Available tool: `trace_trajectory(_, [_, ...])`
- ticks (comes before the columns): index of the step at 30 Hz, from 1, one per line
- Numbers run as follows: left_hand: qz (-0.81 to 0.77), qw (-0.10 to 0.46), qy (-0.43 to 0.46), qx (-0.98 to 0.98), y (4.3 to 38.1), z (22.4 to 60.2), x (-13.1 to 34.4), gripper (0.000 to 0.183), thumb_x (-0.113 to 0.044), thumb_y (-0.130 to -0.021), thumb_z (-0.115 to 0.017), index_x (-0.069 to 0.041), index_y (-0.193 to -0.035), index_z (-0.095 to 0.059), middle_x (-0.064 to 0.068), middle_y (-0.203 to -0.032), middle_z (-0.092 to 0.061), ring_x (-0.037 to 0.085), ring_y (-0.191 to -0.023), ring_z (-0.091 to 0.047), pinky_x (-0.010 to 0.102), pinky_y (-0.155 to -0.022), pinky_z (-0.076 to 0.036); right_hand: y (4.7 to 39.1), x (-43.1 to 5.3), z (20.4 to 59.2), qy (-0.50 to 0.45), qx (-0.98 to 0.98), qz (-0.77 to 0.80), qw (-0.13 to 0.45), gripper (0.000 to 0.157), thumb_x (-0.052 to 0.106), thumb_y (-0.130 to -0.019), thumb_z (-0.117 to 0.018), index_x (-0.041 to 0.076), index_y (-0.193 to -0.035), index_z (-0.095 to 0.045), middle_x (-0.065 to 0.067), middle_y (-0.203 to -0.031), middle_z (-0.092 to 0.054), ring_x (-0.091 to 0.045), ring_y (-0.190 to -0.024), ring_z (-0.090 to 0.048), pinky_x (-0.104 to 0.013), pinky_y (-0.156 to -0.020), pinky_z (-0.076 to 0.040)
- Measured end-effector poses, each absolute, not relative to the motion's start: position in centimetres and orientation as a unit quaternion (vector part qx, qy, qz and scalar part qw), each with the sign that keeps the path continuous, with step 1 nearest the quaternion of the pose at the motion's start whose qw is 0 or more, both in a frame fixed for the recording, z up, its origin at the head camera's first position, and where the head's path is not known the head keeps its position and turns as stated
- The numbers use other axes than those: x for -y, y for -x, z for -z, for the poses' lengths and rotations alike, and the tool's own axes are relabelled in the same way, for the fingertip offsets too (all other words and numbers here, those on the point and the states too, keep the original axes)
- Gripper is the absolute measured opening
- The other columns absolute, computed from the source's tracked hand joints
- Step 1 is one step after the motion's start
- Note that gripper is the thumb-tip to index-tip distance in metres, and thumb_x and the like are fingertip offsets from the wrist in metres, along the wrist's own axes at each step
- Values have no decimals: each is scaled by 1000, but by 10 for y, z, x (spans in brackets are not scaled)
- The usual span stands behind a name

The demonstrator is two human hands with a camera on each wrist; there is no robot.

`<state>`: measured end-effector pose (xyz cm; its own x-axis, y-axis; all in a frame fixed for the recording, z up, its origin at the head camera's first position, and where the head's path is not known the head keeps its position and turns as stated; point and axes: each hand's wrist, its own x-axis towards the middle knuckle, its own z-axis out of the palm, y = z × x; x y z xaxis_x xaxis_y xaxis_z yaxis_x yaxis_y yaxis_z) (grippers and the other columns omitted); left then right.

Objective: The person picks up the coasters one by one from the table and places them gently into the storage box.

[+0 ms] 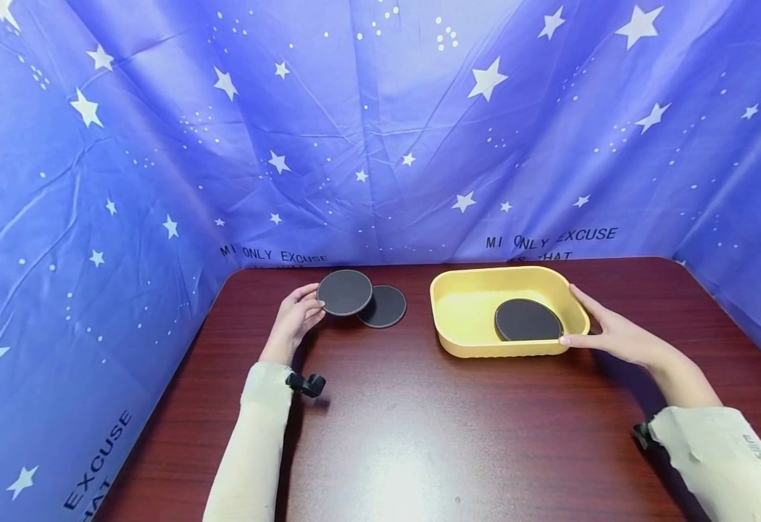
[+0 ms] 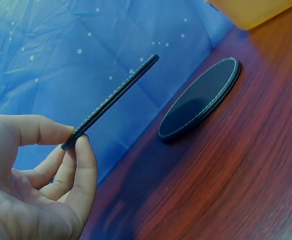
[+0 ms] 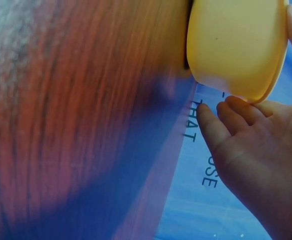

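My left hand [image 1: 297, 317] pinches a round black coaster [image 1: 344, 293] by its edge, thumb on one side and fingers on the other. In the left wrist view this coaster [image 2: 113, 100] appears nearly edge-on, raised above the table, with light stitching along its rim. A second black coaster [image 1: 383, 307] lies flat on the table, partly hidden behind the held one. To the right is a yellow plastic tub [image 1: 485, 350] with a black coaster [image 1: 527, 320] inside. My right hand [image 1: 618, 335] grips the tub's right end, thumb on the front rim and fingers around the far side.
The dark red wood-grain table [image 1: 380, 428] has a glossy reflection at the front. A blue curtain [image 1: 367, 130] with white stars hangs behind the back edge and along both sides. A black wrist strap [image 1: 309, 384] is on the left sleeve.
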<state>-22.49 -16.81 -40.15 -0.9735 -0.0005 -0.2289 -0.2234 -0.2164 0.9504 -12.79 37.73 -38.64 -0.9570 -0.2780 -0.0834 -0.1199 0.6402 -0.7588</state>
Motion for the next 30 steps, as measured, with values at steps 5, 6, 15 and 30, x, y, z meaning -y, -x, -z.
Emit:
trace_trajectory(5, [-777,75,85,-619,224,400,162,55,9,-91,-53,1,-144,-42,-11,-92,-63,2,-65,-62,14,-66,-56,128,-376,387,112,-900,409,96,104,22,-91,-72,7,-160,4,-26,-166,-3,-52,-139,-27,9,-87,-25])
trace_trajectory(6, [-778,76,85,-618,224,400,160,55,9,-91,-53,1,-144,-42,-11,-92,-63,2,-65,-62,14,-66,-57,128,-376,388,112,-900,410,96,104,22,-91,-72,7,-160,4,-26,-166,-3,-52,-139,-27,9,-87,-25])
trace_trajectory(15, [-788,87,76,-605,225,400,149,53,10,-92,-53,1,-143,-43,-11,-89,-66,2,-64,-62,15,-64,-56,126,-376,390,110,-898,415,94,103,22,-91,-71,11,-160,4,-25,-166,-3,-45,-145,-16,10,-87,-19])
trace_trajectory(30, [-797,97,53,-593,221,401,133,51,10,-91,-53,1,-141,-44,-12,-87,-67,2,-64,-63,15,-64,-57,127,-376,389,110,-899,413,92,103,22,-91,-71,11,-160,4,-26,-166,-4,-43,-146,-13,11,-87,-16])
